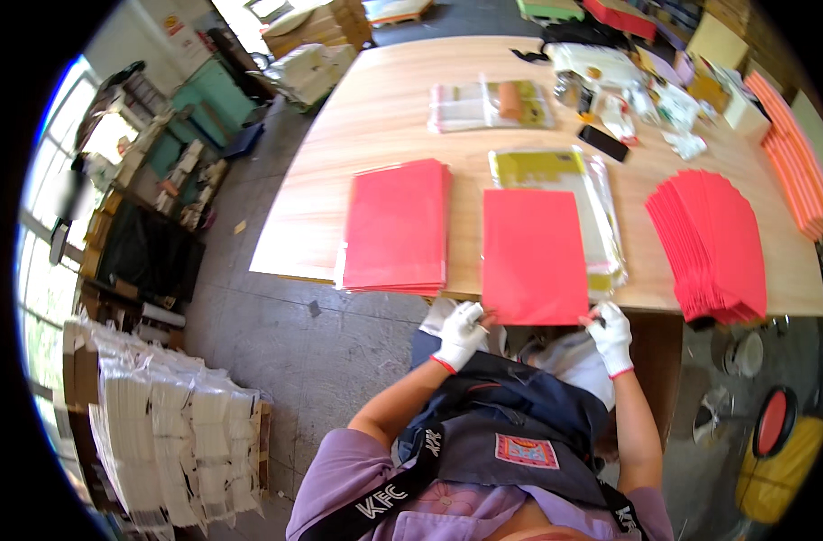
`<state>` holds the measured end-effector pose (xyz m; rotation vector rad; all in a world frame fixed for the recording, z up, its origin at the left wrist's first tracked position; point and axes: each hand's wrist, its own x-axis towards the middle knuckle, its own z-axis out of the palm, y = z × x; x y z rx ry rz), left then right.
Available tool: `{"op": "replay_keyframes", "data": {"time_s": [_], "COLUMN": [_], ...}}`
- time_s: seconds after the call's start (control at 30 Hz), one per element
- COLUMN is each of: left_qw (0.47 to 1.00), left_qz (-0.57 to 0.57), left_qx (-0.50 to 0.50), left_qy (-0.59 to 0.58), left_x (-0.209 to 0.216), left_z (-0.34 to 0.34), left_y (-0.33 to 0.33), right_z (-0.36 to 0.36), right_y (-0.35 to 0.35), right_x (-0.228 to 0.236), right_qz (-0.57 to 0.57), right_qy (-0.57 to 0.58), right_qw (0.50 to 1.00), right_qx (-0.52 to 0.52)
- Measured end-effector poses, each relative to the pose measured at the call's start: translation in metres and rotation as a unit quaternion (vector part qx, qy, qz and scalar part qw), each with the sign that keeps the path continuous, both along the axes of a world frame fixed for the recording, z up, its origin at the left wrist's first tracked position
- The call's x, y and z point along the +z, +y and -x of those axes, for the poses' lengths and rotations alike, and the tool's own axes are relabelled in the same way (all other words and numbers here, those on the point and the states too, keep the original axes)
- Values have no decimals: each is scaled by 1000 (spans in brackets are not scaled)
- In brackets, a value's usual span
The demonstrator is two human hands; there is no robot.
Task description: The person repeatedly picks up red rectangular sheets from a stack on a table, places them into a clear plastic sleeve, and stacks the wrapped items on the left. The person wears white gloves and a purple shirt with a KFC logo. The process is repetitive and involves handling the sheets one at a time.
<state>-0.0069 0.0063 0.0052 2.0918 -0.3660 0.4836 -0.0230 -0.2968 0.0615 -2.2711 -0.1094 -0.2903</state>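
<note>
A flat red paper sheet (533, 257) lies on the wooden table (384, 108), its near edge hanging over the table's front. My left hand (459, 335), in a white glove, grips its lower left corner. My right hand (610, 334), also gloved, pinches its lower right corner. The sheet partly covers a pile of clear plastic sleeves (592, 194) with a yellow-green top. A stack of red sheets (398, 225) lies to the left, and a fanned stack of red sheets (713, 243) lies to the right.
Further back on the table are more clear bags (488, 104), a black phone (602, 142), packaging clutter and an orange stack (799, 171) at the right edge. A pallet of white bundles (168, 424) stands on the floor to the left; a red stool (772, 424) is at the right.
</note>
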Motion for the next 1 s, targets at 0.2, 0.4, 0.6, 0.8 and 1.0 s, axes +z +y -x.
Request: {"op": "replay_keyframes", "data": {"time_s": [0.2, 0.4, 0.6, 0.8, 1.0], "left_qw": [848, 744, 766, 905, 973], "left_qz": [443, 571, 533, 308, 164], "left_qx": [-3, -22, -46, -84, -22], "left_qy": [290, 345, 357, 280, 161], "left_x": [8, 3, 20, 78, 153], "left_z": [9, 7, 10, 4, -1], "left_y": [-13, -12, -1, 11, 65], "right_z": [5, 9, 16, 11, 5], "right_y": [15, 14, 26, 23, 90], "right_x": [-12, -27, -1, -36, -6], "right_qz": [-101, -205, -254, -401, -448], "right_qy": [192, 113, 207, 252, 315], "right_qw": [962, 958, 935, 880, 834], "right_qx": [-163, -168, -136, -22, 65]}}
